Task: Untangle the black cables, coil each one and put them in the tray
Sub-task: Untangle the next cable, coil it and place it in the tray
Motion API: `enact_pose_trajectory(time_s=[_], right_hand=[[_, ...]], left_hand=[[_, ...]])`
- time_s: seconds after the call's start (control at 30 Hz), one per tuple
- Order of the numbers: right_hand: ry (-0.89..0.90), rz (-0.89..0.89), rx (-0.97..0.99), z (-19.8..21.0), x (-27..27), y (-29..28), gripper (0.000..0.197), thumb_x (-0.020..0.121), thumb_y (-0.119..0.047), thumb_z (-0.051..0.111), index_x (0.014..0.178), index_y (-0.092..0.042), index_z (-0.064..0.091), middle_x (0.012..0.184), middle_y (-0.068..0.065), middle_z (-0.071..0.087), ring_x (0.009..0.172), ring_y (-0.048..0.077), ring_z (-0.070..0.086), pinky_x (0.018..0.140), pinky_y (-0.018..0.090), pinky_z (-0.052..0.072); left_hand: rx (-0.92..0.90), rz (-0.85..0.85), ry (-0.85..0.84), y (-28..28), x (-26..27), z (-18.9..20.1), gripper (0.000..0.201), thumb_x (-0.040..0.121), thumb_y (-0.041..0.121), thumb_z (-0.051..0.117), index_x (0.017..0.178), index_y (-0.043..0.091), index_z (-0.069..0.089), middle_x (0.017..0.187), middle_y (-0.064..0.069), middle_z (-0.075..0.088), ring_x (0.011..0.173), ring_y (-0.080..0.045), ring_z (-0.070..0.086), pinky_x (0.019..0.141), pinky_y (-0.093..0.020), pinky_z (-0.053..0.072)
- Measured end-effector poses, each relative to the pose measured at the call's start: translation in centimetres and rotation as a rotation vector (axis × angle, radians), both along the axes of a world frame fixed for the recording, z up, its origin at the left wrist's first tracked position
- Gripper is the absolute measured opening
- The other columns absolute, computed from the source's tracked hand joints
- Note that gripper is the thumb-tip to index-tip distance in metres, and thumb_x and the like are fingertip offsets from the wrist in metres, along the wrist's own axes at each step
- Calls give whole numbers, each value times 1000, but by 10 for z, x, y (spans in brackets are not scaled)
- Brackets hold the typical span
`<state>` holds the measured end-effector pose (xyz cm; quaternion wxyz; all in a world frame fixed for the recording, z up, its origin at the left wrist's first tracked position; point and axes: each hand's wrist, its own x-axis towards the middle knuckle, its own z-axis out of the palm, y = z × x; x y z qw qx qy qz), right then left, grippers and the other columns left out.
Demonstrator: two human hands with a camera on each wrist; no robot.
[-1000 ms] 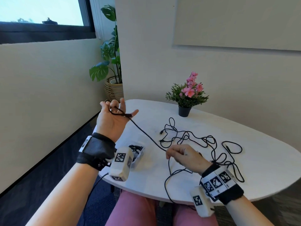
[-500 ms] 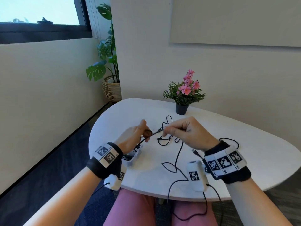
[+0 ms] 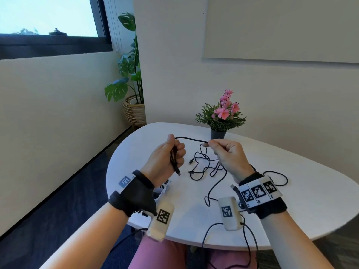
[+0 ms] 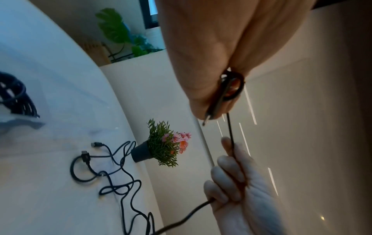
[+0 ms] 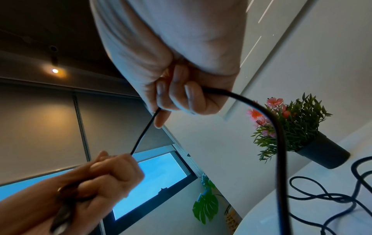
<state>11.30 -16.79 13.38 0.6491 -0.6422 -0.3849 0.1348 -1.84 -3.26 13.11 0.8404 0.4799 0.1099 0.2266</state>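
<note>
Above the white table (image 3: 291, 206), my left hand (image 3: 174, 154) grips a small coil of black cable (image 4: 233, 89), its plug (image 3: 177, 172) hanging below the fist. From that fist the same cable (image 3: 191, 139) runs level to my right hand (image 3: 211, 145), which pinches it between thumb and fingers. Below the right hand the cable (image 5: 279, 143) drops to a loose tangle of black cables (image 3: 206, 167) on the table. The white tray (image 3: 165, 189) sits partly hidden under my left wrist; a coiled cable (image 4: 14, 95) lies in it.
A small pot of pink flowers (image 3: 221, 117) stands at the table's far side behind the hands. Another cable loop (image 3: 279, 177) and a plug (image 3: 234, 188) lie by my right wrist. A large plant in a wicker basket (image 3: 134, 109) stands on the floor to the left.
My left hand came down from the far left and closed round the coil. My right hand rose from the table to meet it. Now a short stretch of cable spans between them.
</note>
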Motion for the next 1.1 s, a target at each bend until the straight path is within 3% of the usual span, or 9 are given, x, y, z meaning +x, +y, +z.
enact_pose_trajectory(time_s=[0.17, 0.27, 0.37, 0.43, 0.5, 0.63, 0.8, 1.0, 1.1], right_hand=[[-185, 82, -143, -15, 4, 27, 22, 96, -14, 51, 97, -8, 72, 54, -1, 41, 50, 4, 36, 55, 14, 35], [-338, 175, -341, -33, -5, 40, 22, 96, -24, 51, 101, -16, 71, 65, 6, 59, 58, 17, 49, 60, 27, 41], [-381, 258, -413, -43, -20, 44, 25, 97, -21, 49, 107, -12, 69, 57, -18, 51, 51, -4, 50, 55, 12, 35], [-400, 307, -458, -45, -28, 45, 26, 97, -20, 48, 111, -10, 68, 58, -21, 46, 50, -12, 47, 56, 8, 34], [-414, 356, -529, -44, -32, 43, 28, 98, -21, 47, 118, -13, 65, 68, -26, 46, 55, -16, 45, 59, 4, 33], [-469, 448, -607, -32, -37, 34, 27, 95, -16, 44, 107, -10, 68, 61, -11, 52, 50, -2, 45, 56, 15, 35], [-548, 388, -470, -13, -31, 27, 15, 88, -14, 58, 83, -8, 71, 58, -6, 58, 51, 2, 49, 54, 12, 36], [-210, 187, -162, -6, -6, 23, 11, 76, -13, 77, 76, -12, 65, 71, 13, 70, 62, 27, 67, 63, 35, 55], [-93, 84, -116, -11, 6, 24, 21, 69, -16, 82, 74, -12, 62, 62, 5, 65, 51, 8, 59, 52, 22, 48]], left_hand=[[-125, 249, 55, 14, 26, 3, 43, 102, 38, 27, 123, 4, 43, 133, -20, 51, 121, -28, 54, 94, -40, 47], [-66, 253, 69, 23, 37, 2, 52, 103, 41, 15, 132, 8, 41, 139, -9, 51, 130, -26, 46, 102, -47, 38], [-36, 263, 81, 24, 43, -1, 46, 104, 37, 19, 103, 7, 53, 112, -6, 61, 104, -20, 65, 95, -51, 47], [-71, 307, 86, 22, 44, -4, 35, 104, 30, 29, 91, 3, 49, 81, -5, 55, 66, -13, 67, 68, -39, 58], [-34, 324, 122, 24, 43, -11, 25, 103, 26, 34, 90, 7, 44, 73, -2, 47, 42, -6, 45, 42, -20, 43], [248, 350, 291, 32, 39, -21, 26, 103, 31, 30, 103, 11, 47, 79, 1, 50, 43, -7, 30, 39, -18, 20], [867, 122, 424, 27, 35, -37, 56, 101, 47, 20, 94, 16, 65, 83, 0, 64, 75, -18, 57, 64, -25, 46], [708, -259, 468, 10, 26, -28, 86, 85, 74, 7, 88, 10, 64, 59, 5, 50, 45, -8, 29, 42, -21, 17], [712, -272, 387, 5, 24, -24, 66, 83, 70, 35, 82, 10, 61, 51, 10, 39, 43, -7, 27, 43, -19, 19]])
